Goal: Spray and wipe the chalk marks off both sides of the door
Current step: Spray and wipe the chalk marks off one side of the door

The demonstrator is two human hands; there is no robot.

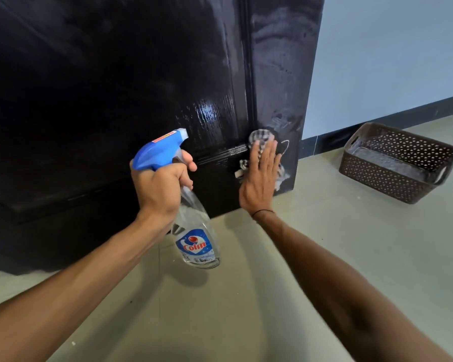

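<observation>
Hands come first, low in the middle of the frame; the left hand (160,184) is curled tight round the neck of the clear plastic spray bottle with the blue trigger top (191,212), one finger near the trigger; the bottle hangs above the pale grey floor (324,257) and its nozzle points up and to the right, toward the door; a bump on the trigger could wet the wrong spot, and a loose grip could let the bottle fall on the floor.

A bit further in, the right hand (260,176) is flat with straight fingers and pushes the checked black and white cloth (259,137) against the shiny black door (115,74), low down near its right edge; the cloth sticks out above and below the fingers, so it could slide out and drop.

Thin white chalk marks (285,145) show just right of the cloth; grey smears (275,40) sit higher up on the same strip; wiping too lightly could just spread the chalk; pushing hard could swing the door away.

Far off at the right, the brown plastic basket with holes (398,163) sits on the floor, well apart from the door.
</observation>
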